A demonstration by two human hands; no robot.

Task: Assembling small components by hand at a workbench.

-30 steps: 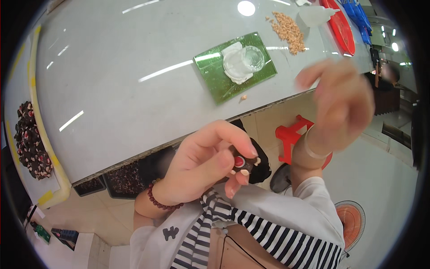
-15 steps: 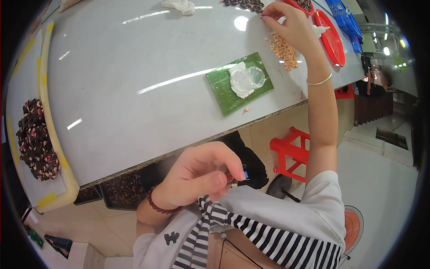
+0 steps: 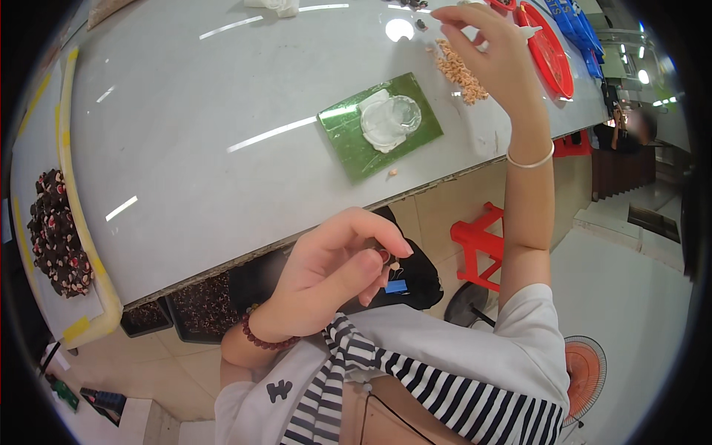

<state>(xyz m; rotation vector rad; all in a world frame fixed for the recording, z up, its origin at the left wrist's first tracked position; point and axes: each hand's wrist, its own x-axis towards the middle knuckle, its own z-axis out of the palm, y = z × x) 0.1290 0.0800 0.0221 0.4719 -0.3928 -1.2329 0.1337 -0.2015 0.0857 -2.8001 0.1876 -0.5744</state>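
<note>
My left hand (image 3: 334, 271) is curled near my chest, thumb and fingers closed on a small dark piece (image 3: 383, 257) with a red spot and tan bits, partly hidden by the fingers. Over the far right of the table, my right hand (image 3: 482, 48) has thumb and forefinger apart, with nothing seen between them. Left of its fingertips lies a single dark piece (image 3: 420, 24), apart from the dark pile (image 3: 408, 4) at the top edge. Just below that hand spreads a heap of small tan pieces (image 3: 458, 73).
A green tile (image 3: 348, 156) carries white paste (image 3: 374, 130) and a clear cup (image 3: 406, 115). Red trays (image 3: 545, 48) and blue bins (image 3: 578, 30) stand at far right. On the left, a yellow-edged tray (image 3: 96, 278) holds many dark, red-and-tan clusters (image 3: 55, 237). A red stool (image 3: 475, 241) stands below.
My right hand has drawn back slightly from the dark pile, its thumb and forefinger parting. A dark piece now lies apart. The left hand has risen a little; the whole view has shifted.
</note>
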